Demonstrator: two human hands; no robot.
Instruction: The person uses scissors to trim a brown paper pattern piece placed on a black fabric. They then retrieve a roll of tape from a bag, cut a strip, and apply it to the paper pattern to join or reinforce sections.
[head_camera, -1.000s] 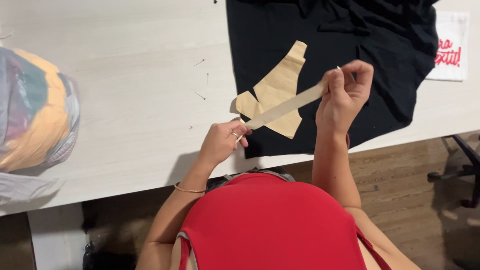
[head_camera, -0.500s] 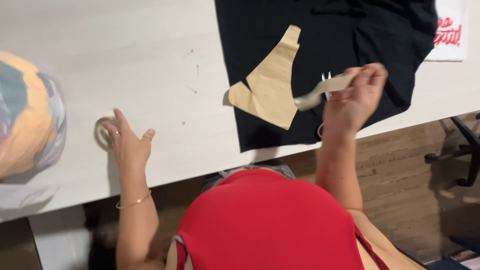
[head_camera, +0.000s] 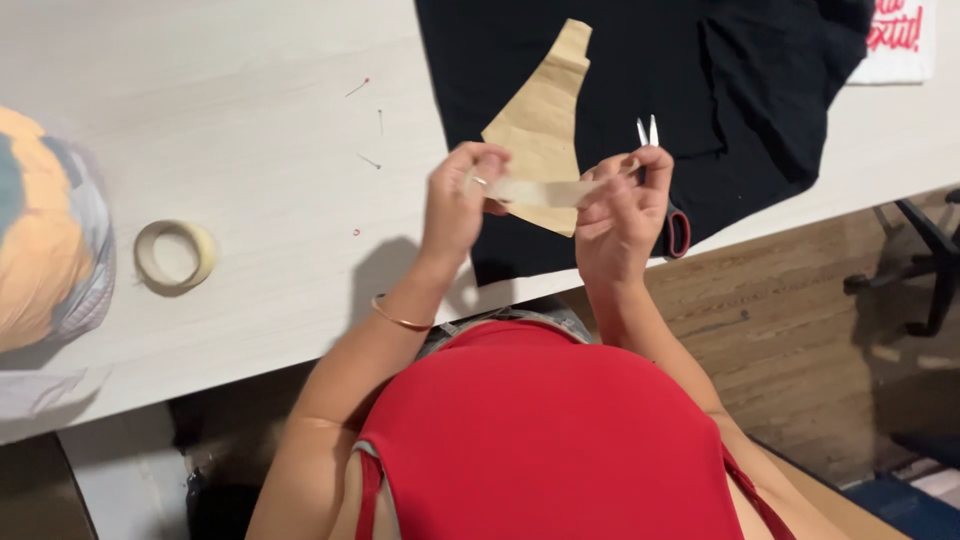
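My left hand and my right hand each pinch one end of a short strip of masking tape, held taut just above the table's near edge. The right hand also holds small scissors; the blades point up past the fingers and the dark handle shows below the palm. Under the strip lies a brown paper pattern piece on black fabric. The roll of masking tape rests on the table to the left, away from both hands.
Several pins lie scattered on the pale table left of the fabric. A plastic-wrapped orange and grey bundle sits at the far left. A white item with red lettering lies top right. A chair base stands on the wooden floor.
My left hand set the tape roll down at the left, then came back and took the free end of the strip. My right hand moved down and left with the strip and scissors.
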